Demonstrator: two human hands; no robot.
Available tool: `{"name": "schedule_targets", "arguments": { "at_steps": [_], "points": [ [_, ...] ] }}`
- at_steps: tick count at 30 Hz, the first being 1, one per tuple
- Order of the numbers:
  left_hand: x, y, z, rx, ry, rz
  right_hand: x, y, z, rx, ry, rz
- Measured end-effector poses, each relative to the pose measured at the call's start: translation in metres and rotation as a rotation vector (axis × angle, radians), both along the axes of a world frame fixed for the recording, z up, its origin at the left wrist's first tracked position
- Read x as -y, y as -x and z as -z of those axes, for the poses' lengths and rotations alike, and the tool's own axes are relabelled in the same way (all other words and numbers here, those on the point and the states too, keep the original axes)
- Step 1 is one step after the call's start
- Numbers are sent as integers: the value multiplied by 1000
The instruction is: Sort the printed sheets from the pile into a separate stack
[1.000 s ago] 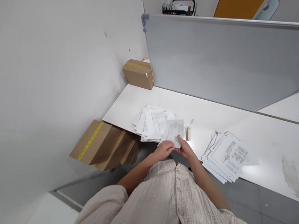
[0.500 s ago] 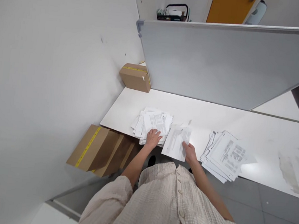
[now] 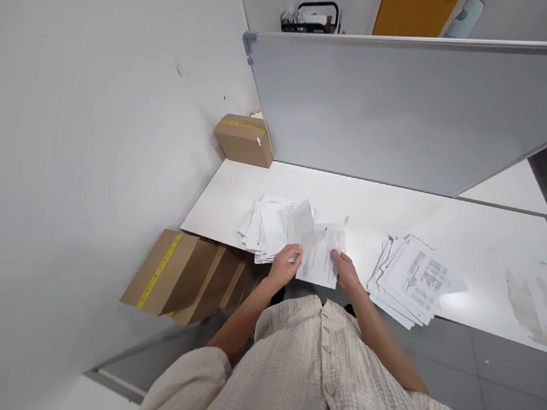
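The head camera view shows a grey-white panel [image 3: 384, 106] standing across the back of the white tabletop [image 3: 375, 205], hiding the lower parts of a black-handled basket [image 3: 306, 25] and an orange door [image 3: 412, 12] at the top of the frame. A taped cardboard box [image 3: 243, 147] sits against the panel's left edge, and more cardboard boxes [image 3: 163, 275] stand at lower left, below the tabletop's edge. Right of centre, a fanned pile of printed pages [image 3: 414, 280] overhangs the near edge.

Half a second ago the left hand [image 3: 287, 263] lay on the left paper pile [image 3: 257, 229]; now it has raised a loose sheet [image 3: 300, 220] off it, tilted up and slightly blurred. The right hand [image 3: 343, 270] keeps its hold on a printed sheet [image 3: 319, 271].

The loose sheet rises from the left hand's pinched thumb and fingers, over the left pile's right side and beside the printed sheet. The printed sheet lies just left of the right hand, its right margin pinched under the thumb, at the tabletop's near edge.
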State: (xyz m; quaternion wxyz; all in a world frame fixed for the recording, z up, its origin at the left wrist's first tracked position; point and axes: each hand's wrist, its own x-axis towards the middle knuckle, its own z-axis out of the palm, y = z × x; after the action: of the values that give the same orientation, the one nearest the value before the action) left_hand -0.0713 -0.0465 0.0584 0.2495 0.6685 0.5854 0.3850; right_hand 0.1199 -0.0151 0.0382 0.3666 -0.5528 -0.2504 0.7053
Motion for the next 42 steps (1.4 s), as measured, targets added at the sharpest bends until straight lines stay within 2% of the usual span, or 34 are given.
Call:
{"name": "schedule_targets", "arguments": {
  "at_steps": [2,4,7,9,11,12,15,16,17,19,21,22,26,32,38,42],
  "points": [
    [14,-17,-5,-40,-21,210,-2,3,-4,-21,2,-27],
    [23,-31,-6,-103,-26,346,-1,5,-8,-43,-31,-72],
    [29,-42,-3,-184,-11,456,3,3,-8,-32,-112,-147],
    [29,-42,-2,-190,-3,504,5,-1,-7,22,-158,-134],
    [27,-38,2,-131,6,455,7,-6,-7,76,-191,-97],
    [24,-34,4,-76,21,354,8,-9,-9,93,-210,-85],
    [10,-19,11,167,168,-115,11,-19,-19,111,-288,-104],
    [4,-14,12,272,254,-213,12,-22,-23,109,-316,-118],
    [-3,-9,13,392,347,-212,13,-25,-26,107,-340,-135],
    [-15,-4,13,613,488,-34,16,-30,-30,107,-372,-170],
    [-24,-4,11,750,548,142,18,-34,-28,122,-372,-194],
    [-27,-6,10,776,550,171,18,-37,-26,134,-362,-189],
    [-33,-22,6,690,493,105,15,-46,-13,178,-368,-56],
    [-36,-42,4,502,347,206,11,-60,8,234,-441,38],
    [-37,-49,24,543,392,246,15,-60,15,340,-504,-43],
    [-37,-50,28,480,315,267,16,-60,13,382,-524,-57]
  ]
}}
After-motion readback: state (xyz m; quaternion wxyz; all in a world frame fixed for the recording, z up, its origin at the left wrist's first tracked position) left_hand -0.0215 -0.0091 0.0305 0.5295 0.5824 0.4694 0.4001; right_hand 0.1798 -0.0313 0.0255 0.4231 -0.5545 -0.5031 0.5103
